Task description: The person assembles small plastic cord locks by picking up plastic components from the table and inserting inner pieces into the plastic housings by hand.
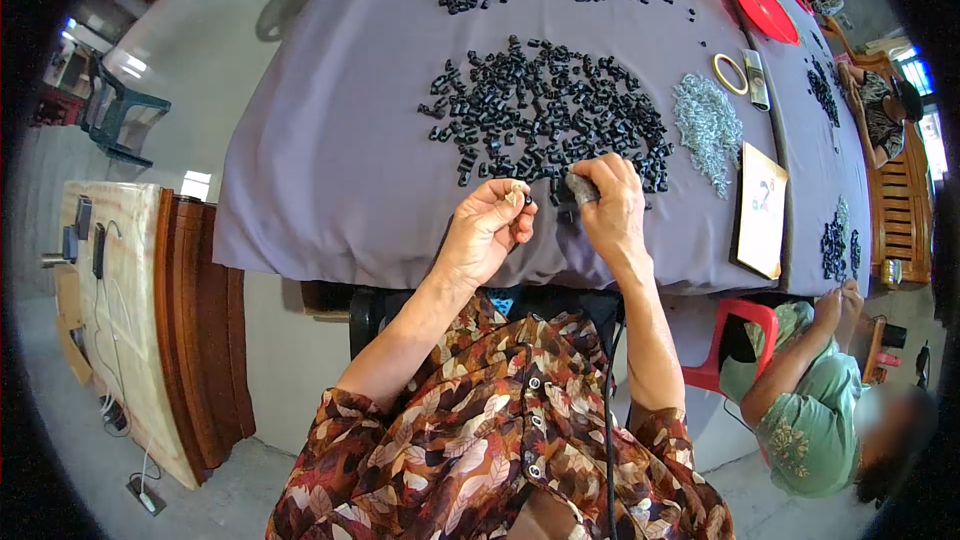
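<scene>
On the grey cloth-covered table (330, 130) lies a wide spread of small black pieces (545, 105). My left hand (488, 230) is raised at the near edge of that spread, its thumb and fingers pinched on a small black piece (527, 200); something pale shows at the fingertips. Close by on the right, my right hand (610, 205) has its fingers closed round a grey object (582, 188), whose exact kind I cannot make out. Its tip is beside the nearest black pieces.
Right of the spread lie a pile of clear small parts (708, 130), a tape ring (731, 74), and a flat board (762, 210). Red tray (765, 6) stands farther back. A co-worker in green (800, 420) sits at right; a wooden cabinet (200, 330) stands left.
</scene>
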`<state>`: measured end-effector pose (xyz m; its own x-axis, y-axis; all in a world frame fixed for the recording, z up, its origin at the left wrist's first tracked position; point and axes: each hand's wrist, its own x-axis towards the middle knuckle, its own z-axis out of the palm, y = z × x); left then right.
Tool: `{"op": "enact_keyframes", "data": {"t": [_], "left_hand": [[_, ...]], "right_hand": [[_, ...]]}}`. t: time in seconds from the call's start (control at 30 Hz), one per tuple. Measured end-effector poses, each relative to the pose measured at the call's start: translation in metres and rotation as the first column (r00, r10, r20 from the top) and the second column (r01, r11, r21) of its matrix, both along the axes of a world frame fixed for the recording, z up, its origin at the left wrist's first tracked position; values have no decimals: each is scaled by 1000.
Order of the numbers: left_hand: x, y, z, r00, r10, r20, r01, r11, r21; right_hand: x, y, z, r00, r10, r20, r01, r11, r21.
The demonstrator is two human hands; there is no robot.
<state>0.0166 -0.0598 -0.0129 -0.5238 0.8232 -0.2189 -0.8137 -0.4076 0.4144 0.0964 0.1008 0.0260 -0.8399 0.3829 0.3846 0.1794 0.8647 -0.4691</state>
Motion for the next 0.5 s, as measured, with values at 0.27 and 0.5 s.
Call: {"op": "enact_keyframes", "data": {"t": [0.27, 0.5], "left_hand": [[-1, -2, -2, 999, -34, -11, 35, 999, 41], [-1, -4, 0, 999, -42, -35, 45, 996, 81]], "right_hand": [[-28, -15, -12, 998, 54, 25, -56, 995, 80], [-16, -10, -1, 998, 64, -8, -62, 988, 139]]}}
